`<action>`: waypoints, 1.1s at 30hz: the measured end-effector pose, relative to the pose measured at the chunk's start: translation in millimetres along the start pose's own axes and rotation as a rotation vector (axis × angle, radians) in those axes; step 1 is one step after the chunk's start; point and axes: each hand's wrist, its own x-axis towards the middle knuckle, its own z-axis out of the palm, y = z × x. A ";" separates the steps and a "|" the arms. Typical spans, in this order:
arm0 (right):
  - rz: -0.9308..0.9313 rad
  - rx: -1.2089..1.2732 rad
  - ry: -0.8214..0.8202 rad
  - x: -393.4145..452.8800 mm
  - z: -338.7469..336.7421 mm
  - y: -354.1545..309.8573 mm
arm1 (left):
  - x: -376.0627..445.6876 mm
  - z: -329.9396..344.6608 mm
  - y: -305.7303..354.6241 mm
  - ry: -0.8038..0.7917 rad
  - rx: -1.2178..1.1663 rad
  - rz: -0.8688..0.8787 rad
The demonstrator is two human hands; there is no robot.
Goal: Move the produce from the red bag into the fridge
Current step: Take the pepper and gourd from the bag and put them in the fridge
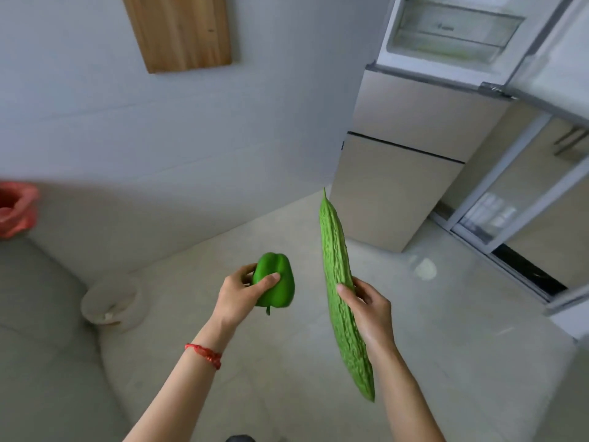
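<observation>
Nearest the camera, the left hand [242,290], with a red string bracelet [204,355] on its wrist, is closed around a glossy green bell pepper [276,282] held stem down. Just beside it, the right hand [366,306] grips a long, bumpy green bitter gourd [342,295] near its middle, tip pointing up and away. Both are held in the air above the pale tiled floor [287,378]. To the left lies a grey cushioned sofa [41,330], with a small white bin [111,303] beside it against the wall. At the far left edge sits the red plastic bag [16,208], mouth open. Beyond, nothing stands between the hands and the tall beige fridge [414,138], whose top door [548,59] is swung open, showing clear shelves [452,30]. A wooden board [181,30] hangs on the white wall.
</observation>
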 end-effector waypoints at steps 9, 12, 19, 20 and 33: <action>0.009 0.031 0.088 88.3 -29.6 -24.6 | 82.2 58.0 36.1 -0.059 0.043 0.021; 0.009 0.029 0.119 130.5 -31.4 -32.6 | 126.2 75.5 52.6 -0.088 0.059 0.033; 0.003 0.040 0.208 246.3 -29.2 -63.4 | 249.1 122.1 106.8 -0.175 0.083 0.089; 0.004 0.038 0.220 263.1 -28.7 -69.6 | 266.6 127.8 116.2 -0.185 0.087 0.096; -0.018 0.046 0.318 436.8 -45.7 -132.7 | 441.8 211.1 210.3 -0.269 0.125 0.167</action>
